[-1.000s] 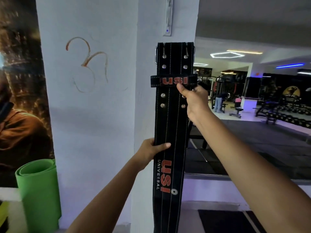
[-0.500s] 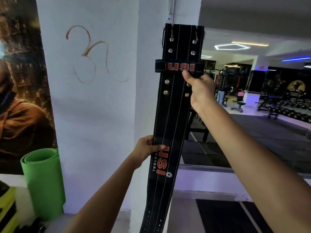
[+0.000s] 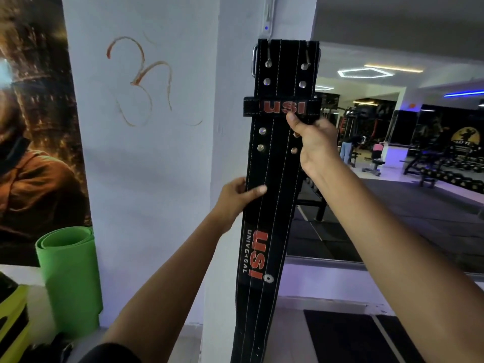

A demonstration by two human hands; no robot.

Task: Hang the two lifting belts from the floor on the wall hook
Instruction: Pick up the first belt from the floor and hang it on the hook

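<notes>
Since a moment ago the left hand has slid higher up the lifting belt, gripping its nine-o'clock edge, while the right hand pinches it below the loop, upright against the white pillar.

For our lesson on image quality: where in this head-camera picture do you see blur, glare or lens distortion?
Head view: the right hand is slightly motion-blurred at the knuckles; the ceiling lights glare bright; the pillar edges lean, wide-angle distortion; the belt lettering stays sharp.
</notes>
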